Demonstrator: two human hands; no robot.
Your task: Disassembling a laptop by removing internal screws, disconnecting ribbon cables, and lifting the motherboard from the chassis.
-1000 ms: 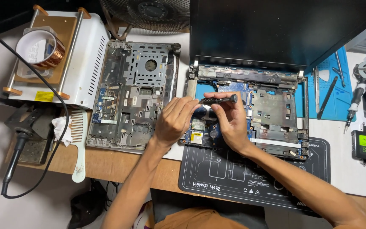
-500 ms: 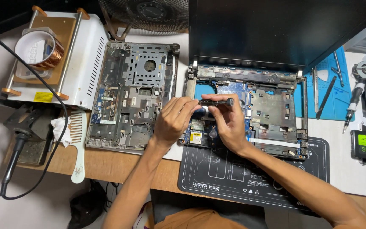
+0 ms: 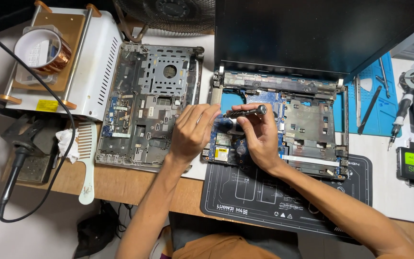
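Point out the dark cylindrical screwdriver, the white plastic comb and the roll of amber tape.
Dark cylindrical screwdriver [image 3: 246, 112], head view, middle of its handle.
White plastic comb [image 3: 87, 158], head view, on its spine below the teeth.
Roll of amber tape [image 3: 63, 56], head view, right side of the roll.

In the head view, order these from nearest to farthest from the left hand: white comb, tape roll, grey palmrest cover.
1. Grey palmrest cover, just beside the left hand.
2. White comb, at the desk's front edge.
3. Tape roll, on the white machine, far corner.

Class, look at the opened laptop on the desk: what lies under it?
Under the opened laptop lies a black work mat, its front part showing, and a blue mat at right. The desk beneath its middle is covered.
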